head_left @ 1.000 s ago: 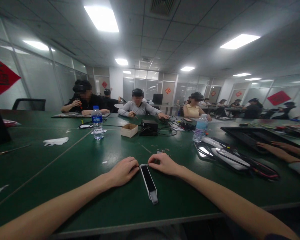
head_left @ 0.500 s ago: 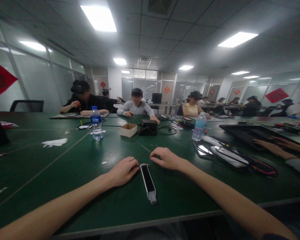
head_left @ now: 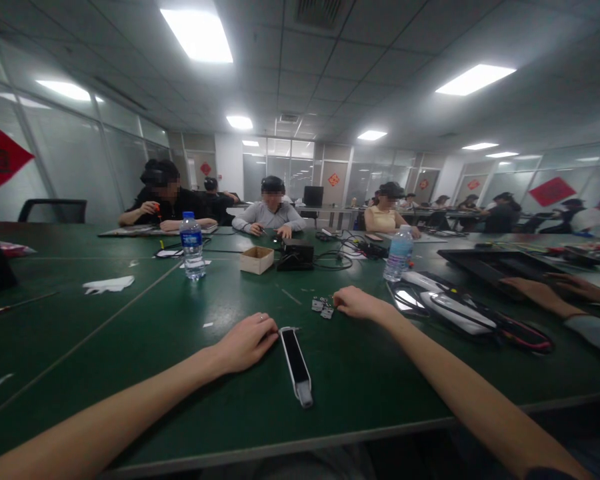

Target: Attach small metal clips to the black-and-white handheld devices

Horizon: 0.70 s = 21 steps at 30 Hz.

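A slim white device (head_left: 297, 367) with a black face and a grey end lies on the green table in front of me. My left hand (head_left: 250, 341) rests to its left, fingers curled, thumb by the device's far end; whatever is inside the fingers is hidden. Farther out and to the right, my right hand (head_left: 357, 303) is closed in a pinch low over the table. Several small grey metal pieces (head_left: 323, 307) lie just left of its fingertips. What the pinch holds is too small to make out.
Ahead stand a cardboard box (head_left: 257, 261), a black box (head_left: 296, 256) and a blue-capped water bottle (head_left: 193, 247). To the right are another bottle (head_left: 399, 255), white handheld devices (head_left: 457, 312) and a co-worker's hands at a black tray (head_left: 475, 267). More people sit across the table.
My right hand has moved right, away from the device's far end, and the grey metal pieces now show. My left hand stays put. The co-worker opposite has drawn one hand back behind the black box.
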Each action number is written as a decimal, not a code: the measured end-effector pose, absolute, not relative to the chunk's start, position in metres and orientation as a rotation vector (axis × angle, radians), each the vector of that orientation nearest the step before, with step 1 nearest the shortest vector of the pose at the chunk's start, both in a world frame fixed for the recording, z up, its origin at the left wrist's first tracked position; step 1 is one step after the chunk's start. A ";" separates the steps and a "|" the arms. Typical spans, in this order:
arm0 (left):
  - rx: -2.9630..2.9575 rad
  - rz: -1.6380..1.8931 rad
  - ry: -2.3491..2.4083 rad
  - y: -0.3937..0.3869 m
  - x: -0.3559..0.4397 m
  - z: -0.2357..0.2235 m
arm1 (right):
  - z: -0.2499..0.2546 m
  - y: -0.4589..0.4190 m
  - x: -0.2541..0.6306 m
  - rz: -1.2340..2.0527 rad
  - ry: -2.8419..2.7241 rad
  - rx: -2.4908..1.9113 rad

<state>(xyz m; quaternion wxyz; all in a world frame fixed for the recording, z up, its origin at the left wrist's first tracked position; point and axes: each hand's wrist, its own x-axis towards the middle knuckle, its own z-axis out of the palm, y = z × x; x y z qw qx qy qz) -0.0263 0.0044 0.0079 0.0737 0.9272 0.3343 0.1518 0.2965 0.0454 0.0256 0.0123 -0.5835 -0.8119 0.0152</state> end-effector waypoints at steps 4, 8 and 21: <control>2.779 0.452 1.005 0.004 -0.027 0.009 | 0.029 0.042 0.293 0.090 -2.504 -1.849; 2.782 0.465 0.994 0.005 -0.027 0.007 | 0.031 0.036 0.289 0.118 -2.481 -1.875; 2.785 0.464 1.002 0.007 -0.029 0.004 | 0.034 0.023 0.260 0.058 -2.433 -1.475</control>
